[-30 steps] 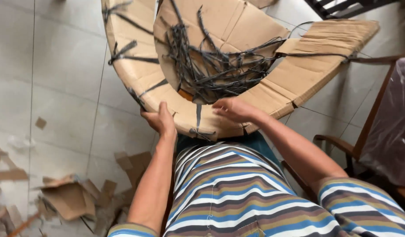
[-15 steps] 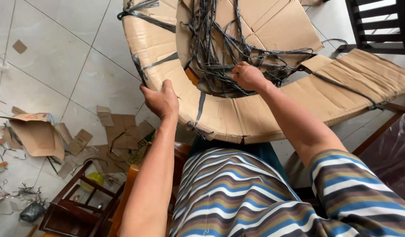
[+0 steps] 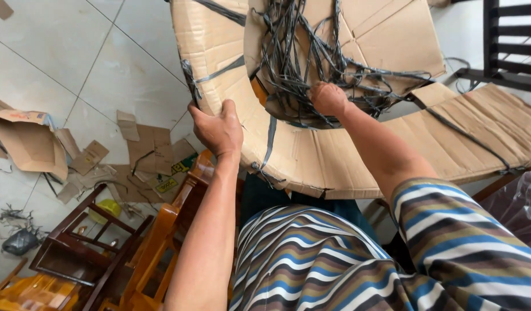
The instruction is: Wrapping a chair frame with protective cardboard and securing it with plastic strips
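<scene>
Where straps (image 3: 311, 63) tangle, right hand's (image 3: 329, 99) fingertips hidden.

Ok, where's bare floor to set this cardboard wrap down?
Bare tiles lie upper left, between the cardboard wrap and the scraps. Lower left is crowded: scraps, then wooden chairs. Right holds a dark chair. Left hand grips the wrap's edge; right hand is in the straps.

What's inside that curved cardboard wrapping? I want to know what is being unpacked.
Inside the cardboard wrapping shows only tangled dark straps, where the right hand reaches. Whatever it covers is hidden.
</scene>
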